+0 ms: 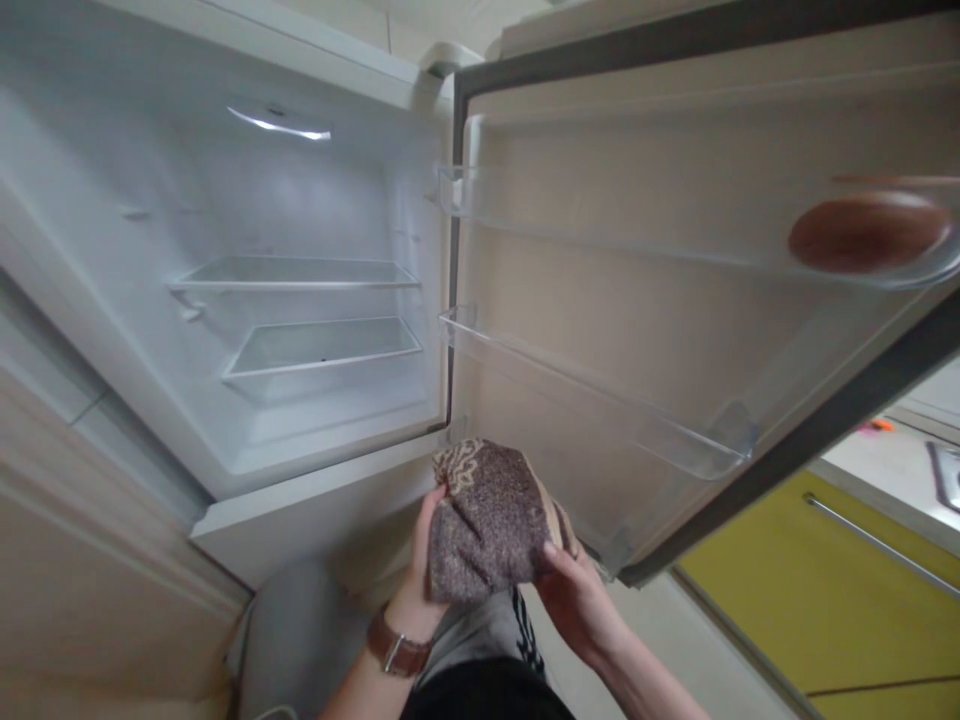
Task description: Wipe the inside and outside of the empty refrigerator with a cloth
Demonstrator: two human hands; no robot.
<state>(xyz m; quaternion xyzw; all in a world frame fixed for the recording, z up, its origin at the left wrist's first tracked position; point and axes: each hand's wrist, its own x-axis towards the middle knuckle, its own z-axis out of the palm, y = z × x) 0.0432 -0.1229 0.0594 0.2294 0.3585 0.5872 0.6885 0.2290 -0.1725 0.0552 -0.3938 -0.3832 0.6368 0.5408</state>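
A folded brown cloth (491, 515) with a beige leaf pattern is held up in front of my body by both hands. My left hand (429, 560), with a brown watch strap at the wrist, grips its left side; most of those fingers are hidden behind the fabric. On the right edge, my right hand (574, 590) pinches it with the thumb on top. Just beyond the cloth stands an open fridge (285, 210), its light on and two glass shelves (322, 345) inside. The fridge door (600, 170) is swung out to the right.
Clear plastic door racks (600, 395) line the door, and a reddish-brown rounded object (870, 232) sits in the upper one. Yellow-green cabinets (840, 590) with a metal handle stand at right. A grey rounded object (300, 630) is on the floor at lower left.
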